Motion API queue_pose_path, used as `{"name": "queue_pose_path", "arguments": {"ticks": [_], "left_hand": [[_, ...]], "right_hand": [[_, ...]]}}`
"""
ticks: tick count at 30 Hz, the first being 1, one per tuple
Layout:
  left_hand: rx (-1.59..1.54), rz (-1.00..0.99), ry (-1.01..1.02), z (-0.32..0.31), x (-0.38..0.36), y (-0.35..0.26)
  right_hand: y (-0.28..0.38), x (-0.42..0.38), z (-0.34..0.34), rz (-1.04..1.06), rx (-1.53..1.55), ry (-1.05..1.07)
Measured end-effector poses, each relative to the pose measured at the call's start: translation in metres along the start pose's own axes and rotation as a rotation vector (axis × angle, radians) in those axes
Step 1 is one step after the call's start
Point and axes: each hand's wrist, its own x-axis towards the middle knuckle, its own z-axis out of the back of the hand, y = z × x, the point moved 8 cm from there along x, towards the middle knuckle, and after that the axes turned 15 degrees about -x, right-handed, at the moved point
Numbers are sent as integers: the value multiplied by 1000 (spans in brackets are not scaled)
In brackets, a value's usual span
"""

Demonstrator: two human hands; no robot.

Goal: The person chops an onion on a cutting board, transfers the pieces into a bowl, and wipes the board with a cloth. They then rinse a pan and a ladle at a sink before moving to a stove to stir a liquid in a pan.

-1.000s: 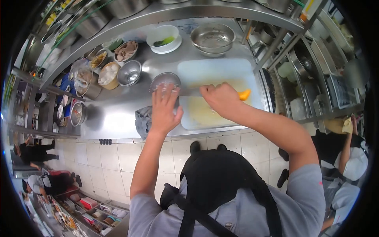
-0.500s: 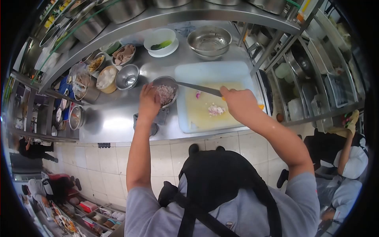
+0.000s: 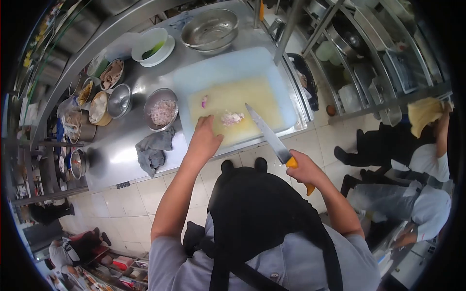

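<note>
My right hand (image 3: 303,169) is closed round the yellow handle of a kitchen knife (image 3: 267,133), its blade slanting up and left over the cutting board (image 3: 230,63). My left hand (image 3: 205,138) is at the board's near left part, thumb apart from the fingers, holding nothing that I can see. Just right of its fingertips lies a small pile of chopped onion (image 3: 232,119). A larger purple onion piece (image 3: 204,102) sits farther back on the board. Left of the board stands a metal bowl (image 3: 149,99) of chopped purple onion.
A crumpled grey cloth (image 3: 154,149) lies near the counter's front edge. Metal bowls (image 3: 209,29), a white bowl (image 3: 149,43) and several food containers line the back and left. A shelf post (image 3: 292,31) rises at the right. Other people (image 3: 427,160) stand behind to the right.
My left hand has left the onion bowl and come over to the board. My right hand has drawn the knife back toward my body, away from the bowl. The camera view has turned.
</note>
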Motion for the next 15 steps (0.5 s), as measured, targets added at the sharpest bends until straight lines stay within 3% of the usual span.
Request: {"name": "queue_pose_path", "arguments": {"ticks": [6,12,15], "left_hand": [[66,-56,37,-25,39,-12],[54,49,101,-34,44,-17],[40,-79,0,-33,39,-16]], "right_hand": [[17,24,-11,103,35,11],[41,46,-21,170,-29,90],[51,50,-23,235,-173,40]]}}
